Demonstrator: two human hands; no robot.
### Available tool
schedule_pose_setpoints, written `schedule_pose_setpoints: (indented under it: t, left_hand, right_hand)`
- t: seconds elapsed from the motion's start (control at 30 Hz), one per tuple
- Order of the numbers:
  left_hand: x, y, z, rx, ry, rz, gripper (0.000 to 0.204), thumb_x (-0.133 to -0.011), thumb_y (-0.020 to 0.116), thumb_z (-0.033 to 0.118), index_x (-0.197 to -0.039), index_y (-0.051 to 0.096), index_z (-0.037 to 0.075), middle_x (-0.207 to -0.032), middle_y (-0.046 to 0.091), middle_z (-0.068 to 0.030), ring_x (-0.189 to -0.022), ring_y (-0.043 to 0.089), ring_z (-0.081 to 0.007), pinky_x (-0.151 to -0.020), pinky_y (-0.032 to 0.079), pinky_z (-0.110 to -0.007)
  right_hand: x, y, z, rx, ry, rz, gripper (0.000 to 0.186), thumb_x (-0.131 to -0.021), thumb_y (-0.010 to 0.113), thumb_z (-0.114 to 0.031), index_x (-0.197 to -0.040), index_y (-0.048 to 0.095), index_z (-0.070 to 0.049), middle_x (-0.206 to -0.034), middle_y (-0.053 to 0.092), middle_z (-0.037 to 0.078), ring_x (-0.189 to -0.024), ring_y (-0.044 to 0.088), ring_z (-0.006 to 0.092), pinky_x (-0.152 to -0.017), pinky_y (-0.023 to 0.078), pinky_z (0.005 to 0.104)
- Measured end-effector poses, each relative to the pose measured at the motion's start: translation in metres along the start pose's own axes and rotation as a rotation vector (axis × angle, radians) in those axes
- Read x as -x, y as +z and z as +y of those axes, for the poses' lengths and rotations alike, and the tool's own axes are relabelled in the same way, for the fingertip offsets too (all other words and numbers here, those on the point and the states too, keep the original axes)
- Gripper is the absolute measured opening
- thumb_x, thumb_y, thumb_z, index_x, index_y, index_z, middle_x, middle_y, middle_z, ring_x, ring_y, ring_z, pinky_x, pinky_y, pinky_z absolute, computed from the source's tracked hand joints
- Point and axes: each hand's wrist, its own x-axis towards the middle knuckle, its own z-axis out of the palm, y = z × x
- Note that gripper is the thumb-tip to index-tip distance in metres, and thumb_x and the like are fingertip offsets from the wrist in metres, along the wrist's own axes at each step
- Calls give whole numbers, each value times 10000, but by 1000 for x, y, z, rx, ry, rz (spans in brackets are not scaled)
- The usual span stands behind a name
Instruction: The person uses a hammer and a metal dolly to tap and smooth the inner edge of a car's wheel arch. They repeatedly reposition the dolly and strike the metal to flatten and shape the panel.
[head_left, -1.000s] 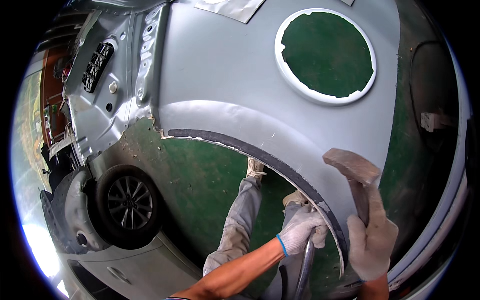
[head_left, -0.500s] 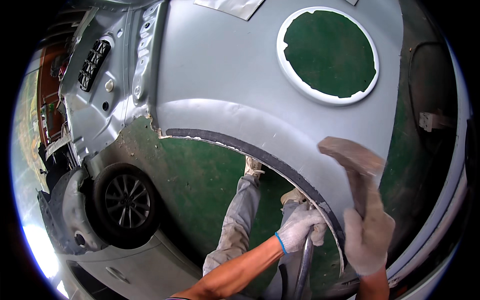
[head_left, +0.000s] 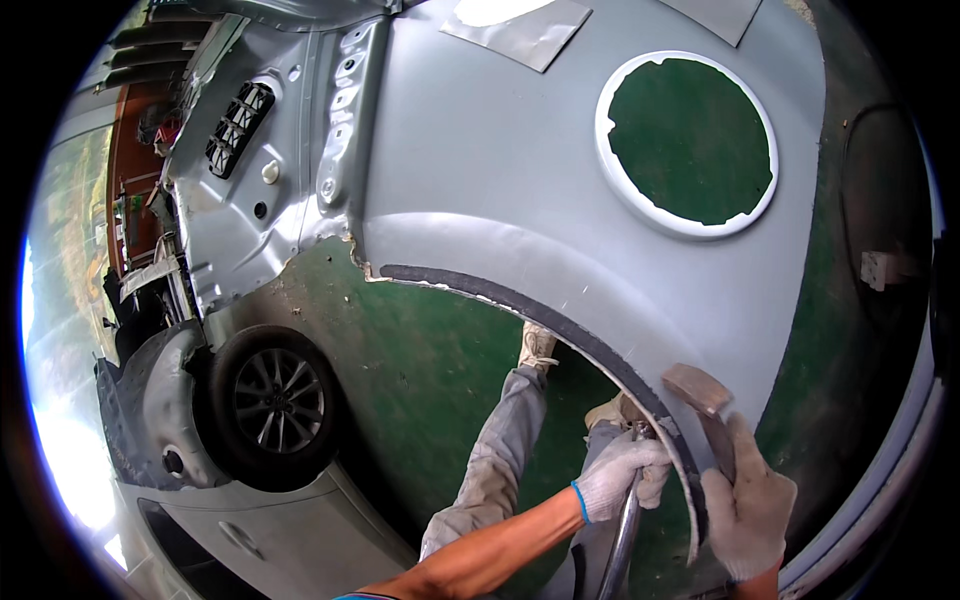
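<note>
In the head view, your left hand (head_left: 620,478) is wrapped tight around a shiny metal bar (head_left: 622,545), and the bar's top end sits near the inside of the wheel arch (head_left: 520,270), though you can't tell from here if it touches. Your right hand (head_left: 750,512) is closed around the handle of a hammer (head_left: 697,388), one finger pointing up along it, and the hammer's head is over the outer side of the big grey panel (head_left: 480,130), near the low end of the dark strip (head_left: 560,331) on the arch edge; you can't tell if it rests on the metal. The bar and hammer are on the two sides of that edge, so it looks best to hold the bar firm and still, right behind the spot you hit. Use small, soft taps, with the flat of the head square to the metal, because a tilted hit could leave a dent. Work along the curve bit by bit and look at it often. Mind your left fingers, which are close to the edge, and your shoes (head_left: 538,346), which show through the arch opening, in case the bar slips down
</note>
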Motion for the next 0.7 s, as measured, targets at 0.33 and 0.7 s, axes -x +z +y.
schedule_pose_setpoints:
  t: [0.33,0.7]
  left_hand:
    - [4,-18,12,79,88,37,178,-954,689,183,-856,553,123,-619,450,43,-460,390,-82,-449,297,-270]
    - [13,-23,97,83,289,-57,204,-973,601,137,-799,495,135,-620,406,44,-438,350,-81,-441,279,-275]
  right_hand:
    - [20,3,21,50,-56,88,660,-985,667,-282,-1560,441,-50,-1167,733,197,-1034,724,419,-816,572,422]
    - [-66,27,-57,56,-276,173,594,-946,650,-190,-1469,503,50,-1136,718,258,-909,742,411,-848,580,425]
